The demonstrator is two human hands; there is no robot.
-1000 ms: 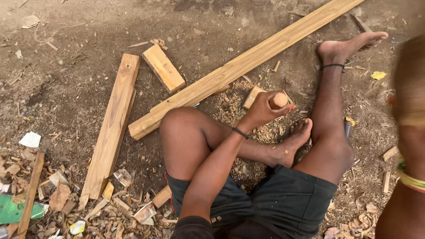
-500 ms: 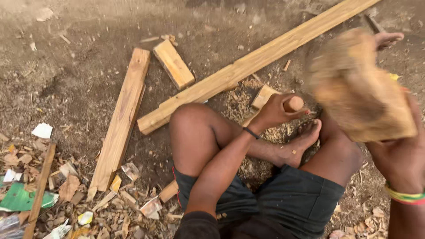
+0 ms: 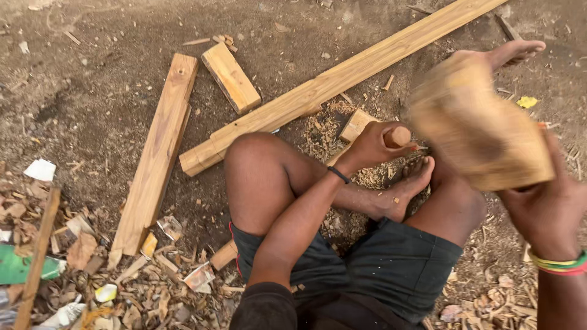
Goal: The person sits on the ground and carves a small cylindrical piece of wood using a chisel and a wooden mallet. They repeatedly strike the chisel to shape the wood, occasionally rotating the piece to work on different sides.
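Head camera first: nearest us, our right hand [image 3: 544, 211] is clamped around a blurred wooden block [image 3: 480, 125], raised above our right leg, with a striped band [image 3: 559, 264] on the wrist just below the grip. Left of that grip and lower, our left hand [image 3: 370, 146] is closed around a round wooden handle [image 3: 400, 135], whose end sticks out past the thumb side; we cannot see what the handle's lower end meets. A dark bracelet [image 3: 338, 175] sits on that wrist. Directly under this grip lies a small pale wood piece [image 3: 356, 125] on a bed of shavings [image 3: 324, 131], and just right of it our left foot [image 3: 406, 189]. Beyond the left hand, a long plank [image 3: 293, 104] runs diagonally across the ground. Farther left of both grips lie a short block [image 3: 231, 77] and a second plank [image 3: 159, 153], with scraps [image 3: 92, 269] well apart at the near left.
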